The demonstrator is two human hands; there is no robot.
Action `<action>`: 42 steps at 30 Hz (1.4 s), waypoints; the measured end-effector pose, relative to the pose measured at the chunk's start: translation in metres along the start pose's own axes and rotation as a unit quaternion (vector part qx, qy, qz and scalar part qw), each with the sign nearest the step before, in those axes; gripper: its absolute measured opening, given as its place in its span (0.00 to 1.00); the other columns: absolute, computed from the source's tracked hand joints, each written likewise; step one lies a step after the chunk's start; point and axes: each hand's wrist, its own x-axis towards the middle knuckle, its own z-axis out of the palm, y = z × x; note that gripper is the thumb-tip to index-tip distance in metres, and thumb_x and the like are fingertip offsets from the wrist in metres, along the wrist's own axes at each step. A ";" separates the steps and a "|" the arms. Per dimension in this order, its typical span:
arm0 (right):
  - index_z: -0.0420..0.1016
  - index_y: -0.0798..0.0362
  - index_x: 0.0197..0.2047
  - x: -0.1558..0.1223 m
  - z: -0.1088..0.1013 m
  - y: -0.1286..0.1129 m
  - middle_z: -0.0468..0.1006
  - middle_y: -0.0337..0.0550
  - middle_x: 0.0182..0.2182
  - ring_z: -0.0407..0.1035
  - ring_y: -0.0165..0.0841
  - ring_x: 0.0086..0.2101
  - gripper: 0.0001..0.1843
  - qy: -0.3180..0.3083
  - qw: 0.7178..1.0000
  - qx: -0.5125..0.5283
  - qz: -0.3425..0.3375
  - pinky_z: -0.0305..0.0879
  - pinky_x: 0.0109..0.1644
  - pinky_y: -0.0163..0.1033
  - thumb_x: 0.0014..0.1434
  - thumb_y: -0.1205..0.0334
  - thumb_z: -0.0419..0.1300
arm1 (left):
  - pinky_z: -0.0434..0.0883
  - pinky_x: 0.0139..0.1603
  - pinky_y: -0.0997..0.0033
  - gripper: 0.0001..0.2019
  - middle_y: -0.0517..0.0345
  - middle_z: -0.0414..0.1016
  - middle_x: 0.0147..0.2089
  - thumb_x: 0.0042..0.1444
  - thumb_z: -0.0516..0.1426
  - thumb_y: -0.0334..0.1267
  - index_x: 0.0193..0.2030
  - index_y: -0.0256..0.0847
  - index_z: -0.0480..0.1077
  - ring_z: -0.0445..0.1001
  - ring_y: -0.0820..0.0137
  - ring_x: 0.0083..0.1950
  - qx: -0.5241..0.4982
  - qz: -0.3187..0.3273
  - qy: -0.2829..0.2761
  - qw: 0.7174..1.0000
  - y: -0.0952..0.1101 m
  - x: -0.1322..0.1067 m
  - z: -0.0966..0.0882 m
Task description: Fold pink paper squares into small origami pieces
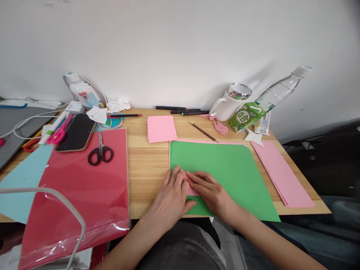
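Note:
A small folded piece of pink paper (192, 191) lies near the front left of a green sheet stack (225, 165). My left hand (174, 195) rests over its left side, palm down, fingers stretched forward and the thumb apart. From the right, my right hand (212, 189) lays its outstretched fingers flat on the same paper, with the tips close to the left fingers. Its thumb is hidden. Much of the pink paper is covered by both hands.
Pink squares (161, 128) lie behind, pink strips (284, 176) at right. Black-handled scissors (100, 152) and a phone (77, 132) rest on a red packet (92, 195). A pencil (204, 131), mug (232, 101), green carton (246, 117) and bottle (281, 90) stand or lie toward the wall.

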 end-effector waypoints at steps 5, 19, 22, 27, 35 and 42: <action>0.61 0.56 0.61 0.000 0.001 0.001 0.68 0.54 0.57 0.61 0.40 0.55 0.21 0.011 1.000 -0.009 -0.009 0.67 0.55 0.51 0.65 0.70 0.49 | 0.62 0.63 0.49 0.30 0.30 0.63 0.61 0.57 0.55 0.51 0.55 0.23 0.64 0.57 0.48 0.66 0.053 -0.008 0.023 0.998 0.008 -0.009 0.010; 0.68 0.57 0.57 0.003 -0.002 0.001 0.71 0.55 0.55 0.65 0.39 0.53 0.18 0.026 1.000 0.009 0.008 0.69 0.54 0.48 0.65 0.68 0.50 | 0.62 0.63 0.52 0.29 0.36 0.69 0.58 0.58 0.55 0.51 0.56 0.24 0.65 0.65 0.53 0.62 0.053 0.019 0.029 0.998 -0.002 -0.001 0.009; 0.66 0.55 0.59 0.003 -0.004 0.003 0.72 0.52 0.54 0.66 0.38 0.52 0.19 0.043 0.998 0.028 0.030 0.70 0.54 0.47 0.65 0.68 0.51 | 0.62 0.63 0.53 0.25 0.39 0.70 0.58 0.62 0.52 0.47 0.57 0.26 0.65 0.66 0.56 0.62 0.049 0.030 0.048 0.997 -0.007 -0.002 0.010; 0.64 0.55 0.60 0.001 -0.003 0.004 0.73 0.51 0.53 0.65 0.38 0.53 0.21 0.060 0.998 0.020 0.029 0.70 0.54 0.48 0.64 0.69 0.53 | 0.61 0.64 0.52 0.22 0.42 0.68 0.60 0.63 0.50 0.44 0.57 0.30 0.65 0.63 0.58 0.63 0.037 0.036 0.033 0.998 -0.010 -0.005 0.009; 0.66 0.57 0.59 0.000 -0.004 0.004 0.72 0.54 0.54 0.63 0.39 0.55 0.20 0.048 0.999 0.020 0.011 0.69 0.55 0.50 0.64 0.69 0.53 | 0.63 0.63 0.54 0.22 0.41 0.70 0.58 0.63 0.51 0.44 0.56 0.28 0.65 0.65 0.57 0.62 0.028 0.039 0.047 0.998 -0.009 -0.004 0.010; 0.65 0.59 0.59 -0.001 -0.004 0.004 0.72 0.54 0.54 0.61 0.38 0.56 0.20 0.035 0.999 0.002 0.006 0.68 0.56 0.49 0.65 0.68 0.51 | 0.65 0.62 0.56 0.21 0.43 0.71 0.57 0.65 0.48 0.43 0.55 0.28 0.66 0.68 0.58 0.60 0.047 0.042 0.069 0.996 -0.010 -0.004 0.011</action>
